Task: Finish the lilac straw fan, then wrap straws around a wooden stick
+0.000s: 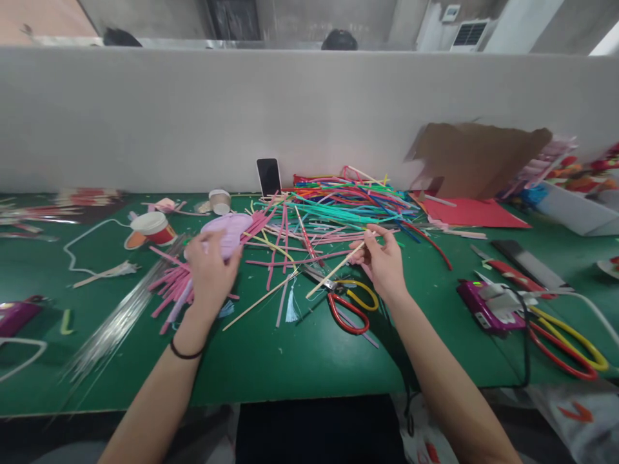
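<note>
My left hand [213, 264] is closed on the near side of a lilac, ribbed oval piece [236, 227]; the thumb and fingertips are partly blurred. A bundle of pink pipe cleaners [169, 290] lies beneath that hand. Between thumb and fingers, my right hand [384, 261] pinches a thin wooden stick [338, 265] that slants down to the left. Something pale pink, hard to make out, shows by its palm. Scissors with red and yellow handles [349, 312] lie under the stick's lower end. Close by are a second wooden stick [256, 303] and a light blue tassel [291, 306].
A heap of coloured pipe cleaners [348, 203] lies before the grey partition [300, 109]. A phone [269, 176] leans there. At right are a purple power strip [491, 306], more scissors [565, 341] and red paper [476, 212]. Clear thin strands [120, 316] and a paper cup [155, 229] are left.
</note>
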Available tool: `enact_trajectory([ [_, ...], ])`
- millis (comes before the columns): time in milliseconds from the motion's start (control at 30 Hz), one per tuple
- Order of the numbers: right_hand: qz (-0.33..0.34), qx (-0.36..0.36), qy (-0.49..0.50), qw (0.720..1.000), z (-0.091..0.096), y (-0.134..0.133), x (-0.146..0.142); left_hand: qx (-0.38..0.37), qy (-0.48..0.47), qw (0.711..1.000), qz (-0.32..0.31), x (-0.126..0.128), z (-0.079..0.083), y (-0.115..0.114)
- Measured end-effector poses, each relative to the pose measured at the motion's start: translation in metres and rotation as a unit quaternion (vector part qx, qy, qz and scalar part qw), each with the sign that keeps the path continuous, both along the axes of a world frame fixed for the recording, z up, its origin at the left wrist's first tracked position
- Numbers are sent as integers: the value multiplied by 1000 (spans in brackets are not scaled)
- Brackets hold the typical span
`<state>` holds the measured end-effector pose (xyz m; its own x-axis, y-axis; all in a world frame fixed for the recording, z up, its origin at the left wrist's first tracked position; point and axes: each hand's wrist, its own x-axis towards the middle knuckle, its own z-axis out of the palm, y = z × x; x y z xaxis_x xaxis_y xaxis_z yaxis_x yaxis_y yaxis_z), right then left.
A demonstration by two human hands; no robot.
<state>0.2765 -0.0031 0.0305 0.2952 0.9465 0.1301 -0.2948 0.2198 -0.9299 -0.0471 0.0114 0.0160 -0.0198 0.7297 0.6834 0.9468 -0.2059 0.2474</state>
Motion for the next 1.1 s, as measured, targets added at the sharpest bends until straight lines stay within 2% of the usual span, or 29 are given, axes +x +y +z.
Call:
enact_trajectory([
  [33,5,-2,0,1000,-1,0,-1,-54,24,994,-88,8,-3,-2],
  [67,8,-4,-2,1000,-1,0,-2,-124,55,974,-183,16,-6,-4],
  [100,10,-6,-4,1000,-2,0,-2,-188,91,945,-253,24,-10,-7],
  [133,10,-8,-8,1000,-2,0,-3,-213,115,930,-277,32,-13,-9],
  [233,7,-11,-21,1000,-3,0,-4,-235,138,921,-279,48,-22,-16],
  [333,16,-13,-28,999,-3,1,-4,-265,95,925,-257,54,-24,-19],
  [500,41,-13,-16,999,-2,0,-4,-282,-40,944,-168,51,-13,-20],
  [567,49,-9,-2,999,-1,-1,-5,-288,-92,935,-186,54,-5,-24],
  [633,54,-8,5,999,0,-1,-6,-308,-134,908,-250,59,2,-31],
  [700,52,-11,7,999,0,-2,-6,-354,-188,866,-301,66,7,-38],
  [800,38,-17,7,999,0,-2,-5,-438,-279,790,-326,73,10,-47],
  [867,28,-19,6,999,-1,-1,-5,-468,-317,756,-330,75,10,-49],
  [933,25,-22,5,999,-1,-1,-5,-473,-335,743,-334,75,9,-49],
  [1100,33,-26,16,999,-2,-2,-8,-483,-330,737,-339,74,9,-48],
])
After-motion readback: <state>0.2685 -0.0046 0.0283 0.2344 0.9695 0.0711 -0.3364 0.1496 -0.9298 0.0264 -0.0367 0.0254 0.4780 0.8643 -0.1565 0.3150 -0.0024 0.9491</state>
